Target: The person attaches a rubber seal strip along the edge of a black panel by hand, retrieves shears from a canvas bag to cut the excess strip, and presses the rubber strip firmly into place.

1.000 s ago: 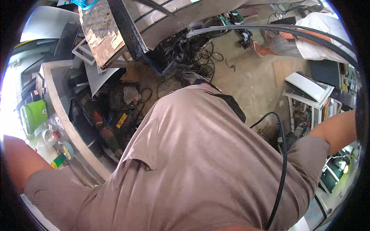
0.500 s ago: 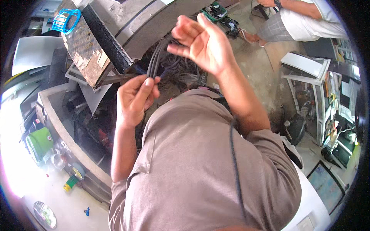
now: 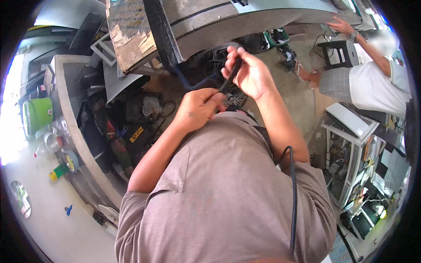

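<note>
Okay, taupe shirt (image 3: 228,188): wearer's torso, fills lower centre of the frame; black cord (image 3: 294,206) runs down its right part.
Floor (image 3: 307,98): tan, scuffed, visible right of the hands.
Worn bench (image 3: 127,35): upper left, wooden top peeling at its near end, black beam (image 3: 160,33) along its right edge.
Co-worker (image 3: 379,83): upper right, white top, plaid shorts, one arm out toward the top edge with fingers spread (nowhere near the wearer's hands).
White-framed rack (image 3: 351,175): right side, loaded; a flat white panel (image 3: 348,119) sits on top.
Black stool (image 3: 344,53): upper right, just beside the co-worker.
Green box (image 3: 37,115): far left, rounded corners.
Left hand (image 3: 201,107): upper centre, back up, fingers curled shut around the lower end of the cable.
Right hand (image 3: 252,74): above and right of the left, palm side showing, fingers bent round the cable, thumb pointing up-frame.
Dark cable (image 3: 232,79): upper centre, slanting between both hands; strand count unclear.
Yellow plate (image 3: 136,134): left of centre, among dark clutter.
Blue piece (image 3: 69,210): lower left, on a pale surface.
</note>
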`<state>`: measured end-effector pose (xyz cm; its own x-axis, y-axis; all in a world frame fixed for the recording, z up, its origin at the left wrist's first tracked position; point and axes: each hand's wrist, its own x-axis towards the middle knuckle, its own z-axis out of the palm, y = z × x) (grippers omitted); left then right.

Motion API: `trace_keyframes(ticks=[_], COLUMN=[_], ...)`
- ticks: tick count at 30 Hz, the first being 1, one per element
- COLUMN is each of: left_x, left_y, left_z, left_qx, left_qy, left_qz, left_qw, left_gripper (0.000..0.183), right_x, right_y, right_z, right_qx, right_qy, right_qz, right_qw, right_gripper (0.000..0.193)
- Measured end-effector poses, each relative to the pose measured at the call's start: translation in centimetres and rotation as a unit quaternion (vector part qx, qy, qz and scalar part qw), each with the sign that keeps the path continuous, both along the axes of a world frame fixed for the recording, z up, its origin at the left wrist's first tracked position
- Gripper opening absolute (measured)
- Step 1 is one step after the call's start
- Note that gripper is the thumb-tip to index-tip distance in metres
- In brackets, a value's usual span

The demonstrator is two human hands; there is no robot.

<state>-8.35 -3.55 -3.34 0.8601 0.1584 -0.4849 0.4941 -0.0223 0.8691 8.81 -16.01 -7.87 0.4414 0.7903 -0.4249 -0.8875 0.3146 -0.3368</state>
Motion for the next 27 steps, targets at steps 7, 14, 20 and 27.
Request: trace_keyframes(ticks=[7, 14, 20, 27], left_x=[-2.6, 1.1, 3.7, 6.8], left_y=[1.4, 1.3, 4.3, 9.0], left_z=[-7.3, -7.4, -6.2, 8.3], left_qx=[0.003, 0.000, -0.082, -0.214], left_qy=[0.020, 0.064, -0.152, -0.360], left_qz=[0.007, -0.123, -0.055, -0.072], left_qw=[1.000, 0.990, 0.984, 0.905], left_gripper=[0.027, 0.024, 0.040, 0.061], right_x=[4.7, 3.5, 0.2, -6.2], right_y=[-1.4, -2.3, -1.0, 2.4], right_z=[5.3, 8.6, 11.0, 12.1], right_qx=[-0.027, 0.039, 0.019, -0.048], right_qy=[-0.263, -0.252, -0.357, -0.380], right_qz=[-0.072, 0.034, 0.066, 0.044], right_qw=[0.962, 0.966, 0.932, 0.923], right_gripper=[0.034, 0.036, 0.032, 0.028])
